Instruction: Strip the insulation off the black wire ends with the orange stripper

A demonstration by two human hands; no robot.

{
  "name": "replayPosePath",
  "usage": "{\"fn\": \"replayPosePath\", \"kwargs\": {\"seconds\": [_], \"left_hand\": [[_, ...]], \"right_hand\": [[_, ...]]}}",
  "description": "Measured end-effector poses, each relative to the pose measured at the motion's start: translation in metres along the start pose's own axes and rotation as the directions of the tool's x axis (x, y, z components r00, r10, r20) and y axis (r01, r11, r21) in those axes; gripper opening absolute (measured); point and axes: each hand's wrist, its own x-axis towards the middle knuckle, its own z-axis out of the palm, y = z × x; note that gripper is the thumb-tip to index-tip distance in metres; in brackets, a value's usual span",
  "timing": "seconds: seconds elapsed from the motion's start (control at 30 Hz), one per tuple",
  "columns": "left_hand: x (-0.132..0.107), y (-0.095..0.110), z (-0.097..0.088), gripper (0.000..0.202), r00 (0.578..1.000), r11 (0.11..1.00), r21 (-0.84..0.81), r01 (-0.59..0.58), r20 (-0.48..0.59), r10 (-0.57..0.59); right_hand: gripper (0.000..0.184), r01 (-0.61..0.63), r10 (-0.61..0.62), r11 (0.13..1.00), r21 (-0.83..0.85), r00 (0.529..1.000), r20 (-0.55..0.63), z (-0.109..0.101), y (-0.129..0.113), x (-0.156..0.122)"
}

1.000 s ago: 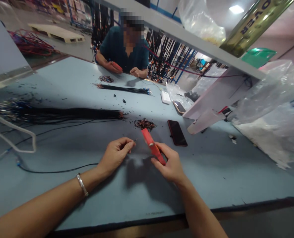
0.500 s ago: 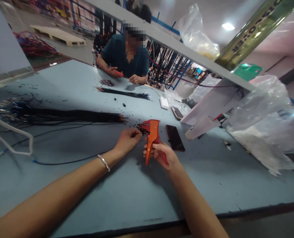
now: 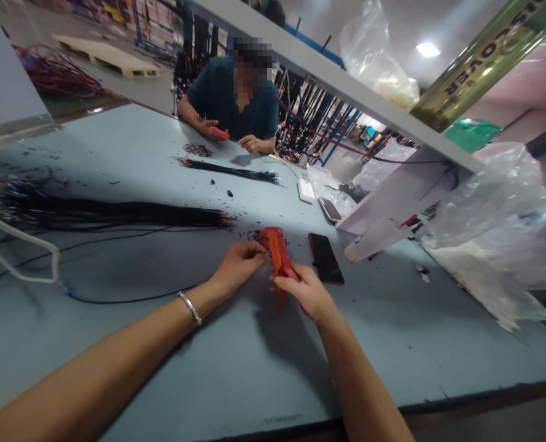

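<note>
My right hand (image 3: pixel 307 288) is wrapped round the handles of an orange and red wire stripper (image 3: pixel 276 248). Its jaw end points away from me, just right of my left fingertips. My left hand (image 3: pixel 241 263) is closed in a pinch at the tool's jaws. A black wire (image 3: pixel 129 301) runs along the table, goes behind my left wrist and appears to end in that pinch; its tip is too small to make out. Dark cut bits (image 3: pixel 257 236) lie around the tool's head. To the left stretches a thick bundle of black wires (image 3: pixel 129 213) with copper-coloured ends.
A dark phone (image 3: pixel 327 258) lies right of the tool, with a second phone (image 3: pixel 330 209) and a white box (image 3: pixel 306 191) behind. Across the table a person (image 3: pixel 236 98) holds a red tool near a smaller wire bundle (image 3: pixel 231 170). A white bent frame (image 3: pixel 28 245) stands left; plastic bags (image 3: pixel 489 239) lie right.
The stripper's handles have come together in my right hand, and the tool has turned and shifted slightly left. My left fingertips are now against its jaws. The view has shifted slightly.
</note>
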Motion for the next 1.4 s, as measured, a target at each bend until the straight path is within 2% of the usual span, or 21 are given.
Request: {"fn": "replayPosePath", "kwargs": {"seconds": [0.07,0.17,0.23,0.33,0.5,0.67,0.77,1.03,1.27,1.4], "left_hand": [[-0.001,-0.001,0.000,0.020,1.000,0.998,-0.057,-0.023,0.001,0.023],[-0.002,-0.005,-0.001,0.026,1.000,0.987,-0.161,-0.020,0.004,0.021],[-0.003,-0.007,-0.002,0.028,1.000,0.979,-0.205,0.000,-0.013,-0.003],[-0.004,-0.009,-0.005,0.024,0.999,0.973,-0.232,0.019,-0.022,-0.025],[-0.005,-0.003,-0.006,0.013,0.999,0.969,-0.242,0.048,0.016,-0.045],[-0.004,0.000,-0.006,0.023,0.999,0.974,-0.227,0.007,0.051,0.005],[-0.002,-0.001,-0.006,0.027,0.999,0.975,-0.223,0.013,0.045,-0.003],[0.006,-0.008,-0.005,0.024,0.999,0.980,-0.196,0.037,-0.028,-0.043],[0.010,-0.010,-0.005,0.024,0.995,0.979,-0.188,0.073,-0.056,-0.085],[0.011,-0.012,-0.004,0.025,0.996,0.981,-0.185,0.055,-0.060,-0.067]], "right_hand": [[0.017,0.095,-0.117,0.948,-0.304,0.992,-0.056,0.001,-0.004,0.000],[0.033,0.164,-0.305,0.762,-0.627,0.944,-0.123,0.007,-0.005,-0.002],[0.043,0.191,-0.402,0.664,-0.723,0.907,-0.129,0.011,-0.002,-0.003],[0.050,0.220,-0.482,0.586,-0.780,0.868,-0.117,0.014,0.002,-0.004],[0.054,0.248,-0.501,0.590,-0.768,0.859,-0.108,0.013,0.006,-0.006],[0.047,0.255,-0.465,0.684,-0.683,0.874,-0.140,0.013,0.008,-0.003],[0.044,0.221,-0.431,0.700,-0.679,0.889,-0.154,0.013,0.010,0.002],[0.032,0.067,-0.294,0.635,-0.770,0.942,-0.160,0.014,0.011,0.014],[0.027,0.030,-0.261,0.587,-0.809,0.953,-0.154,0.013,0.011,0.019],[0.027,0.035,-0.253,0.573,-0.819,0.958,-0.136,0.012,0.011,0.019]]}}
